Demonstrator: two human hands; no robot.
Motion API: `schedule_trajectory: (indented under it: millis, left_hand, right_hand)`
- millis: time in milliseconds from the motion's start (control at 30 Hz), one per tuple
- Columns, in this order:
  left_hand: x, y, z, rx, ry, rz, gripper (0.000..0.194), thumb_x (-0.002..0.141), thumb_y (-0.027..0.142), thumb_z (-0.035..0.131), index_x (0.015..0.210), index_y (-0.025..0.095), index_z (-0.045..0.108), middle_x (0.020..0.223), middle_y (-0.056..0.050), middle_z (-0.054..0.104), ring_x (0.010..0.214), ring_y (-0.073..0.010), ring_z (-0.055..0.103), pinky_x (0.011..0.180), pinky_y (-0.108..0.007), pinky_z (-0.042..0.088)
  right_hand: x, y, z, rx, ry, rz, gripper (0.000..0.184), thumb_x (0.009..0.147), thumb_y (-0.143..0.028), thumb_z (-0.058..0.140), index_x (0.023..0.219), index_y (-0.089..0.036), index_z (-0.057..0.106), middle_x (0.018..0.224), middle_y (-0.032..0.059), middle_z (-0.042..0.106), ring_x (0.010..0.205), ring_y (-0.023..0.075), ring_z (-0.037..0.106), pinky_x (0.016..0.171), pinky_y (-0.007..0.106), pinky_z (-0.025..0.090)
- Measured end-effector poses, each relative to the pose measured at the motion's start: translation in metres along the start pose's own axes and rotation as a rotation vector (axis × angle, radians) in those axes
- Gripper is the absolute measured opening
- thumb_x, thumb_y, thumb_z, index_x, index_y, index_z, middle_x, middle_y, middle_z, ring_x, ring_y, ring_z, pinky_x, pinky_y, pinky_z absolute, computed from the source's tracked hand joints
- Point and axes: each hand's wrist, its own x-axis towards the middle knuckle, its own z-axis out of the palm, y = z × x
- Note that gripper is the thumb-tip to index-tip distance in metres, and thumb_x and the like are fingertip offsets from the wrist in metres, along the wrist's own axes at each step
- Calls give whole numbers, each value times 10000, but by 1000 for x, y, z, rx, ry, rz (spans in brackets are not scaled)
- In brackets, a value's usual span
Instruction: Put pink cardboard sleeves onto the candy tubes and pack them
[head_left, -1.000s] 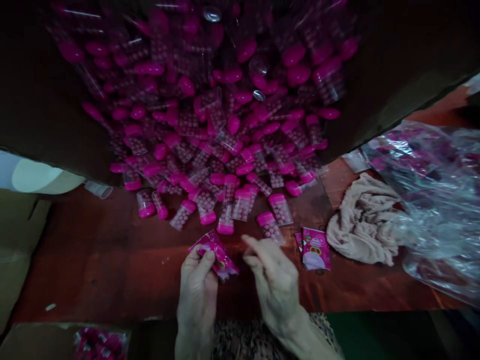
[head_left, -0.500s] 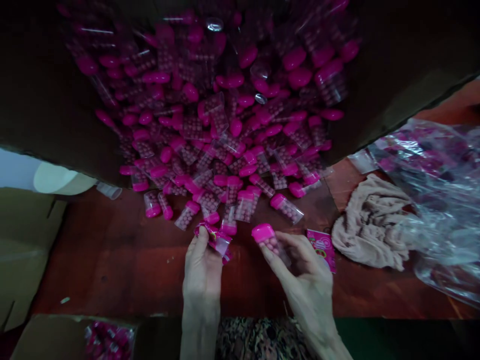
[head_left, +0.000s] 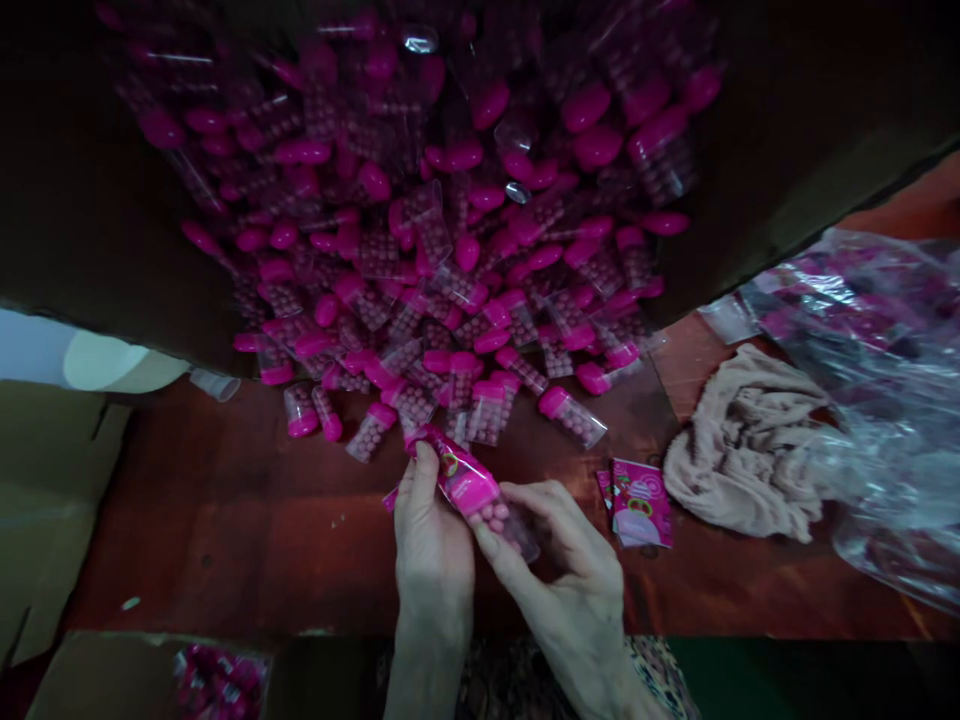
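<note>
My left hand (head_left: 435,540) pinches a printed pink plastic sleeve (head_left: 452,461) between thumb and fingers. In my right hand (head_left: 562,560) is a clear candy container (head_left: 517,535) with round pink balls inside. Its capped end sits inside the sleeve's open end, while the clear bottom sticks out towards my right fingers. More pink-capped candy containers (head_left: 574,415) lie loose on the table just beyond my hands. To the right of my right hand, a few flat printed sleeves (head_left: 642,503) rest on the wood.
A big dark cardboard box (head_left: 780,130) lies open towards me, spilling many containers. At right are a crumpled beige cloth (head_left: 750,440) and a clear plastic bag (head_left: 892,420) with pink sleeves. A lower box (head_left: 112,670) at bottom left holds pink packs. The reddish table (head_left: 247,520) ends near my body.
My right hand took a candy container from the table and brought it left to my left hand. The container's cap end went into the sleeve, which has opened out around it.
</note>
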Motion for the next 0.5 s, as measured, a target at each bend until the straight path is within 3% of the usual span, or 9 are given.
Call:
schedule_trajectory:
  millis: [100,233,400,500]
  left_hand:
    - [-4,-2,-1,-39,-18,58,220,670,351,716,686,164,602,578,22,607,532,-101,564,603,-242,480]
    - [-9,-6,-3,7,-152,47,182,628,233,748,755,152,646,687,-7,674,606,-118,614,656,-262,504]
    - [-7,-9,-8,-7,-235,-32,257,581,316,783,741,143,682,727,-61,702,708,-193,657,699,-324,521]
    - [-6,-8,-10,30,-313,0,329,593,379,769,801,133,704,833,-109,718,715,-210,659,691,-335,525]
  right_hand:
    - [1,3,-2,22,11,47,196,765,-169,647,956,-207,632,815,21,603,715,143,603,624,266,527]
    - [2,7,-4,32,53,77,243,741,-160,674,975,-220,643,838,18,620,730,144,621,654,273,537]
    - [7,8,-7,257,23,170,274,717,-139,702,961,-262,685,816,-10,623,745,124,626,671,240,544]
    - [12,8,-10,457,-40,247,282,697,-148,718,954,-263,701,807,-11,630,746,131,638,678,254,562]
